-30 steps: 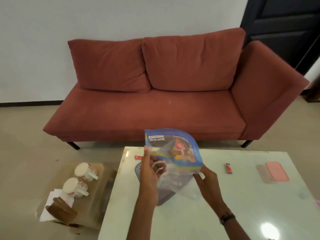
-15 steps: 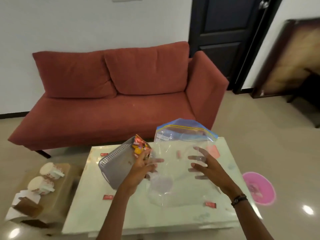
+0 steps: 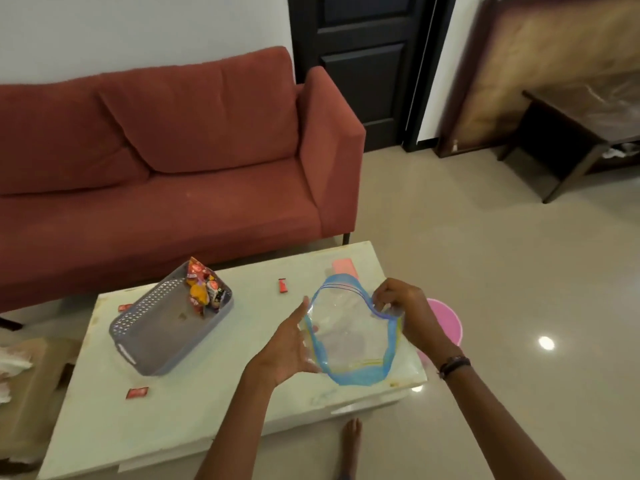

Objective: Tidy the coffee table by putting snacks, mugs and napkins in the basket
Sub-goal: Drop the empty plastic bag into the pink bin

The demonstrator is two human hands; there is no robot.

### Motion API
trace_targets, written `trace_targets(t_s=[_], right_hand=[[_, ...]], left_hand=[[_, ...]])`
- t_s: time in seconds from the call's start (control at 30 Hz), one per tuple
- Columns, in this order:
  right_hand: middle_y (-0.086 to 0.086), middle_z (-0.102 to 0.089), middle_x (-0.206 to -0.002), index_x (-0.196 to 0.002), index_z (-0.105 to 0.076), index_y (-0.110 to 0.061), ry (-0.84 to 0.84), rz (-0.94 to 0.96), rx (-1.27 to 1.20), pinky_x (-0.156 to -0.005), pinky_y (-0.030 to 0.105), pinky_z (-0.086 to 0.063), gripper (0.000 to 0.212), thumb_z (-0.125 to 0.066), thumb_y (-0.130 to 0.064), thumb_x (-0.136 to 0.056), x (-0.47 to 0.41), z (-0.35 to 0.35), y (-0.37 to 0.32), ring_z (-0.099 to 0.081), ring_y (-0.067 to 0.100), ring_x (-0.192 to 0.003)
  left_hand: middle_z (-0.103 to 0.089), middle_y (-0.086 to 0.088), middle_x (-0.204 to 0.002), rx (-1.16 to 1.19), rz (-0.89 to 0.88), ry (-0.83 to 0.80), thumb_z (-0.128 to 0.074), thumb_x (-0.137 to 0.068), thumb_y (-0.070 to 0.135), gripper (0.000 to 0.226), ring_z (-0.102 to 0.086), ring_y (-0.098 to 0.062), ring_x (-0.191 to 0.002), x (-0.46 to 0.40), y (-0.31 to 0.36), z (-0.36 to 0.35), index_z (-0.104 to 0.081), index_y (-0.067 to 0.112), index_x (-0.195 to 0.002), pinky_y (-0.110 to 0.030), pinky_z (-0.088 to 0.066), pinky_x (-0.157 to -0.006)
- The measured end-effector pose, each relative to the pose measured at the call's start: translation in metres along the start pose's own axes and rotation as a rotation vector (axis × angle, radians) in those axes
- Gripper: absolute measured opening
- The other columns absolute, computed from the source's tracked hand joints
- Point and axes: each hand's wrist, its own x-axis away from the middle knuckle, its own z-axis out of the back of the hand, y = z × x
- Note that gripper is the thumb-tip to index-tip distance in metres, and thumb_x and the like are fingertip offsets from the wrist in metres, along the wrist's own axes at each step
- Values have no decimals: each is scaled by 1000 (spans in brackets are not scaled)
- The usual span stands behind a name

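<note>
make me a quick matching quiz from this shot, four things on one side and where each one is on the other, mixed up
Things:
1. snack packets
2. zip bag
3. pink bucket
4. red sofa

Places:
A. on the floor past the table's right edge
B. piled at the far end of the grey basket
C. behind the coffee table, against the wall
D. held open between the left hand and the right hand

Pairs: 1-B, 2-D, 3-A, 4-C
</note>
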Motion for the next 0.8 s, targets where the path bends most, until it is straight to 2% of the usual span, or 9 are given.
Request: trace_targets(t_s=[0.13, 0.23, 0.3, 0.37, 0.4, 0.5, 0.63, 0.73, 0.8], right_hand=[[4, -66, -87, -68, -71, -11, -58, 3, 102, -68, 12, -45, 32, -54, 16, -64, -19, -5, 33, -62, 10, -79], [14, -61, -110, -92, -70, -6, -166, -177, -78, -93, 30, -46, 45, -40, 22, -72, -26, -2, 64, -57, 17, -103], [6, -50, -129, -108, -63, -21, -175, -428, -320, -104, 34, -39, 40, -42, 5, -86, -20, 9, 81, -45, 14, -120], [-9, -42, -137, -117, -54, -45, -224, -704, -667, -98, 42, -46, 30, -46, -39, -89, -6, 22, 97, -39, 16, -127], [-12, -41, -139, -122, -48, -52, -271, -787, -834, -92, 45, -51, 39, -47, -54, -83, 2, 28, 107, -38, 19, -129], [-9, -44, -137, -130, -42, -45, -269, -864, -1075, -79, 47, -58, 55, -63, -50, -79, 17, 31, 142, -48, 28, -126], [10, -56, -118, -112, -54, -18, 52, -942, -767, -72, 42, -60, 29, -62, -9, -85, 16, 22, 213, -62, 27, -102], [9, -67, -96, -91, -63, -19, 206, -978, -525, -71, 42, -59, 20, -61, -20, -71, 13, 20, 290, -64, 25, -84], [5, -69, -89, -82, -62, -22, 227, -955, -361, -69, 29, -54, 12, -62, -16, -71, 6, 20, 346, -63, 26, -81]], left_hand=[[-60, -6, -115, -175, -61, 124, -73, -72, 5, 65, -64, -24, -97, -61, -12, -33, -42, 25, -124, -31, -58, -60], [-60, -7, -91, -132, -198, 318, -53, -83, -9, 32, -59, -15, -71, -112, -18, -57, -56, 19, -98, -19, -52, -49], [-61, -8, -89, -80, -234, 493, -48, -84, -8, 33, -59, -11, -60, -142, -21, -70, -61, 21, -79, -19, -49, -49], [-62, -5, -88, -55, -250, 622, -44, -83, -7, 37, -59, -13, -61, -166, -26, -84, -62, 22, -71, -21, -48, -52], [-62, -4, -88, -64, -259, 649, -43, -82, -7, 38, -59, -15, -66, -178, -29, -93, -63, 23, -69, -21, -47, -54], [-66, -10, -93, -140, -232, 577, -51, -85, 2, 21, -59, -21, -78, -216, -48, -126, -67, 17, -86, -20, -48, -60], [-61, -12, -115, -299, -77, 327, -52, -90, 8, 32, -55, -18, -93, -268, -83, -169, -52, 8, -122, -12, -45, -66], [-59, 6, -111, -356, -62, 193, -55, -88, 9, 34, -55, -10, -98, -308, -99, -190, -50, 25, -117, -14, -43, -76], [-55, 16, -100, -374, -60, 210, -53, -88, 9, 31, -51, -7, -95, -344, -109, -196, -47, 33, -106, -13, -39, -75]])
